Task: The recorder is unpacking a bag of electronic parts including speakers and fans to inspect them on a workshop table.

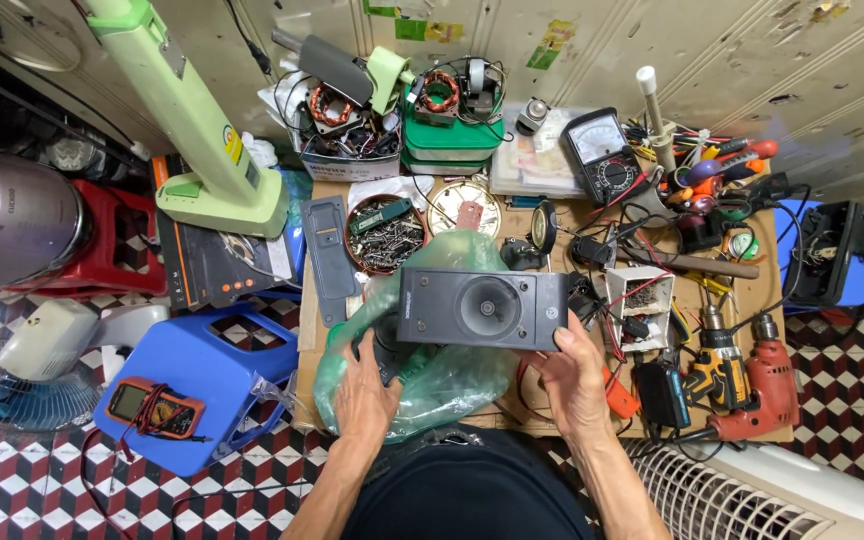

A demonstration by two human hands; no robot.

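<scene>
A black rectangular speaker box point(482, 308) with a round cone in its face is held on its side above a small cluttered workbench point(764, 300). My right hand point(574, 378) grips its right end from below. My left hand point(364, 392) rests on a crumpled clear-green plastic bag point(452, 385) that lies under and behind the speaker, and touches a dark object inside the bag.
On the bench are a bowl of screws point(384, 233), an analog multimeter point(606, 154), two drills point(747, 372), tools and wires. A blue plastic stool point(212, 375) with an orange meter point(155, 406) stands left. A green fan base point(222, 190) and a white fan grille point(722, 495) are nearby.
</scene>
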